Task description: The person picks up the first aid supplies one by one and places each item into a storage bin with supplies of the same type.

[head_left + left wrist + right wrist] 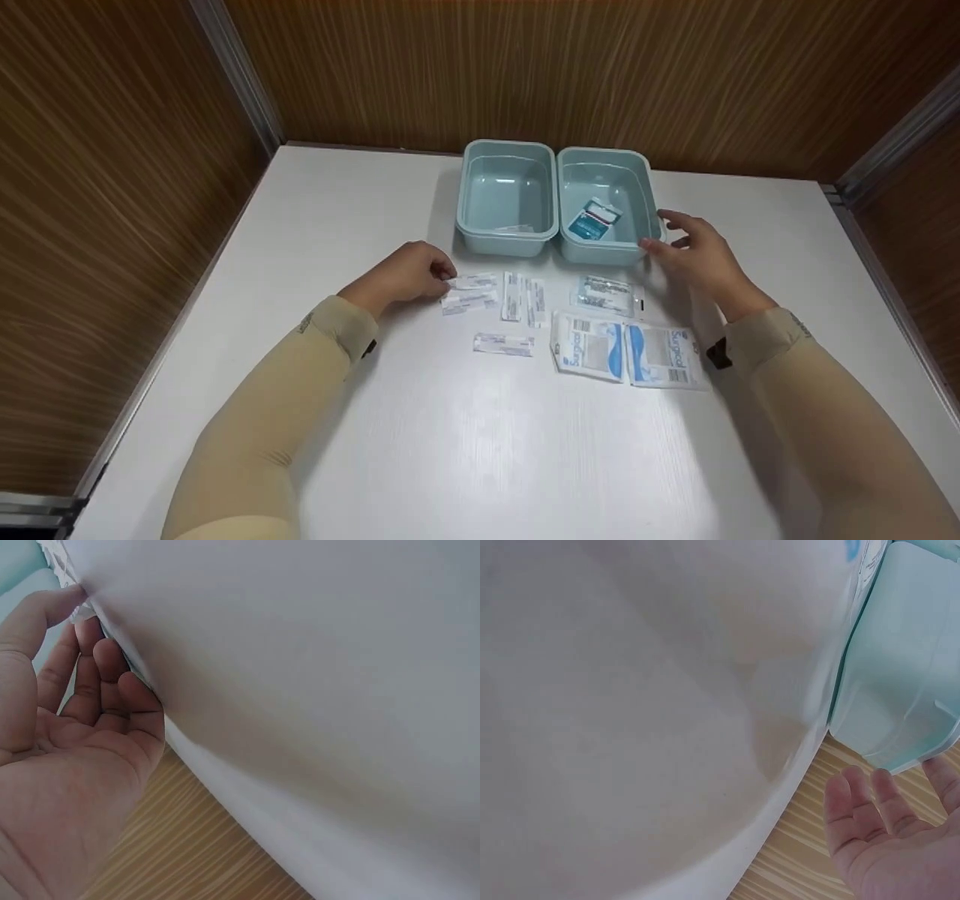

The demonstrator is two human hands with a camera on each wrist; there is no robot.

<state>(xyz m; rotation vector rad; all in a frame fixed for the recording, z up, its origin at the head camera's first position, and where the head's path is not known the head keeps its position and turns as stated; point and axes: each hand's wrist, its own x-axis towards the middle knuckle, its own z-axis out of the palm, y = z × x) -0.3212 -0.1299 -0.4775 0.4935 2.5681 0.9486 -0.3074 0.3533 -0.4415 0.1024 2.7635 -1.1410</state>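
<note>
My left hand is low over the table with its fingers curled. Its thumb and index finger pinch the left end of a narrow white paper-wrapped strip, likely an adhesive bandage; the wrist view shows white wrapper between them. A similar strip lies just below. My right hand is at the near right corner of the right pale-blue bin. Its thumb and fingertips are right at the rim, and the fingers look relaxed in the right wrist view. A teal-and-white packet lies inside this bin.
The left pale-blue bin stands beside it, with pale strips at its bottom. More wrapped strips lie on the white table. Clear packets and two "Surgical" packets lie to the right. Wood-grain panels surround the table.
</note>
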